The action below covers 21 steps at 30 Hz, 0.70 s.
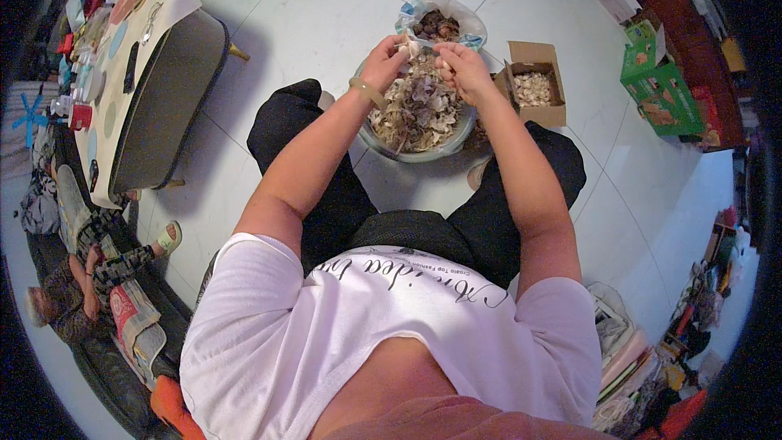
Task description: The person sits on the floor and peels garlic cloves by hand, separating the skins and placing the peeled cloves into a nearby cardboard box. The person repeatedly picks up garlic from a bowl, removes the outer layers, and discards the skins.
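Both hands are held close together over a round, pale basin [387,147] on the floor between my knees. Dry, papery garlic skins [423,110] fill the basin. My left hand [385,63], with a bangle at the wrist, is closed on a whitish piece of garlic [410,50]. My right hand [463,73] has its fingers curled and pinched round a small pale garlic clove [445,68]. Beside my right wrist, an open cardboard box [555,116] holds many whitish cloves [533,90].
Beyond the basin stands a plastic-lined container [472,24] with dark, brownish lumps. A cloth-covered table [155,0] is at left. Another person [77,285] sits on a dark sofa at lower left. A green carton [661,90] and cluttered items line the right side.
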Tool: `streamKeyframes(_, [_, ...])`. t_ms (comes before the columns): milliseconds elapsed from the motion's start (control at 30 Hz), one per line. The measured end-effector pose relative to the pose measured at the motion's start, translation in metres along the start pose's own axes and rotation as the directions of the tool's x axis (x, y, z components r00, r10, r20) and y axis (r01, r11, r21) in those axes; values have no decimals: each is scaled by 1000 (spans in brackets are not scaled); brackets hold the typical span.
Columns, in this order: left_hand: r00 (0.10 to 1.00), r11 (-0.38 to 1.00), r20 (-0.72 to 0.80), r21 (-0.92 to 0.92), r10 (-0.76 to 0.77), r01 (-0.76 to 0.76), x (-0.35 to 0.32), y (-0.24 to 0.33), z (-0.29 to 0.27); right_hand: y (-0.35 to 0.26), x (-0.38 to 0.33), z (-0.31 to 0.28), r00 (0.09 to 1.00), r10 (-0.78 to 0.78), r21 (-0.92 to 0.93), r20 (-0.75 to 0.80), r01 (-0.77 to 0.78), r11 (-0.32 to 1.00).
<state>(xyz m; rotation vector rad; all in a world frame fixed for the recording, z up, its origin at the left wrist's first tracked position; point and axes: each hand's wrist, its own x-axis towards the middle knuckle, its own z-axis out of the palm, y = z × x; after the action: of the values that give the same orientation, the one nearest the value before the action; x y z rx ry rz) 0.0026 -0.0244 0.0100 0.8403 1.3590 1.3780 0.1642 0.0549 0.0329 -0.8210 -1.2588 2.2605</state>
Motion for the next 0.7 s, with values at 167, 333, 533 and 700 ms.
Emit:
streamKeyframes(167, [998,999,37,-8,48,-48,-5,3,5,4,-1,12,982,-120,-263,-148,78,962])
streamKeyframes(333, [992,995,90,35,90,-93,-12,7,9,7,-5,19,990,-139,-457,-11,118,882])
streamKeyframes(533, [994,993,101,104,51,-61,-12,14,13,18,-2,11,912,-402,-775,79,310,550])
streamKeyframes(700, [983,966,75,191,165,-177,-10,8,5,15,-1,19,923,-384,-840,37,237,489])
